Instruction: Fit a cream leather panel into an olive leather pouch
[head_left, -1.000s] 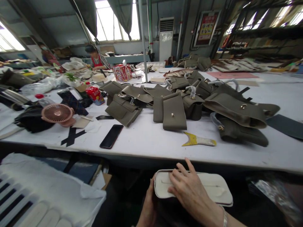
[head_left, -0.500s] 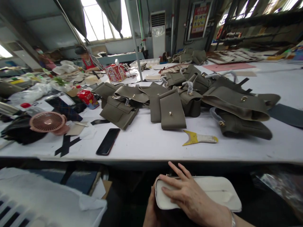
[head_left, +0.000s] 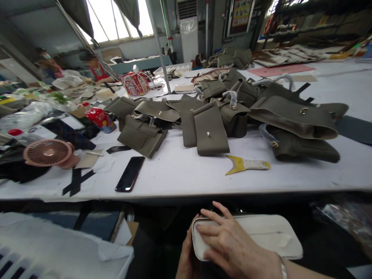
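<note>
A white, rounded oblong piece lies below the table's front edge, its upper face showing a thin dark line. My right hand, with a bracelet at the wrist, rests across its left part with the fingers spread. My left hand wraps round the piece's left end; most of its fingers are hidden behind it. The underside of the piece is lost in shadow.
On the white table are olive bags, a phone, a yellow-tipped tool and a pink fan. A plastic-lined crate stands lower left. A person is at the far left.
My right hand's fingers have shifted slightly on the white piece, which sits a little further right. The view has tilted down slightly, so the table things appear higher.
</note>
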The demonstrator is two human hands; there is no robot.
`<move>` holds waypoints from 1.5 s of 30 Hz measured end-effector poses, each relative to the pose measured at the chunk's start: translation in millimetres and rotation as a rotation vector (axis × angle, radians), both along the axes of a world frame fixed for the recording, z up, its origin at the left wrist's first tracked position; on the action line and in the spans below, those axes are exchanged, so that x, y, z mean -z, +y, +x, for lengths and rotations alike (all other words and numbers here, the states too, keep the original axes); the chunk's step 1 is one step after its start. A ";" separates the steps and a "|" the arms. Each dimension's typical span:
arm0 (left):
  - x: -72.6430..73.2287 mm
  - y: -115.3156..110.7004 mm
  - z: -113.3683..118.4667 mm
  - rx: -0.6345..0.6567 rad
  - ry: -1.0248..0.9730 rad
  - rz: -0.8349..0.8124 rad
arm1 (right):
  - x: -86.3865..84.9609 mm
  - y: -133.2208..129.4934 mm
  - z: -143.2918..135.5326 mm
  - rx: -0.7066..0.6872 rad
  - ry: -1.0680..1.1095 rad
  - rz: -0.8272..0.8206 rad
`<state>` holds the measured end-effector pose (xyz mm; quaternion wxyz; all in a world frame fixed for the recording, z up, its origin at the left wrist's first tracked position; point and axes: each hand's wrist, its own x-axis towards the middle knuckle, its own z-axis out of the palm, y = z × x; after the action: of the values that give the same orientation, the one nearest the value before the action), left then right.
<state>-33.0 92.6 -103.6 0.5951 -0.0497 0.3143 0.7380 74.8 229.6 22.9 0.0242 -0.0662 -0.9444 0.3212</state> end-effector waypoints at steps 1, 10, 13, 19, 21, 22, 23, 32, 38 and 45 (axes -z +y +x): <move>0.1 -1.0 -0.7 -0.003 0.023 -0.006 | 2.8 -2.3 -1.2 0.024 0.007 -0.002; 4.0 -4.3 -4.9 -0.026 0.171 -0.061 | 12.1 -6.9 -5.7 0.111 0.062 -0.051; -2.1 -1.2 -5.8 -0.025 0.191 -0.059 | 12.4 -8.4 -6.8 0.132 0.055 -0.058; -6.8 -2.7 -5.2 -0.038 0.246 -0.082 | 15.9 -14.7 -6.6 0.170 0.067 -0.052; -7.9 -3.0 -3.8 -0.044 0.287 -0.100 | 17.1 -16.3 -6.0 0.187 0.071 -0.035; -8.6 -2.6 -2.8 -0.052 0.306 -0.111 | 17.5 -16.9 -5.7 0.195 0.071 -0.027; -9.4 -2.0 -1.6 -0.063 0.325 -0.125 | 17.6 -17.2 -5.5 0.201 0.068 -0.023; -10.3 1.2 3.1 -0.077 0.500 -0.169 | 7.6 -13.1 -5.0 0.193 -0.027 -0.123; -13.4 2.7 -12.1 0.068 0.688 -0.128 | 7.1 -11.1 -4.0 0.220 -0.062 -0.154; -18.2 7.2 -20.6 0.138 0.670 -0.129 | 28.4 -24.7 -4.1 0.268 0.140 -0.132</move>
<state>-53.6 99.8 -85.5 0.5031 0.1793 0.5407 0.6499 70.7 204.9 -5.5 0.1282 -0.1706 -0.9000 0.3801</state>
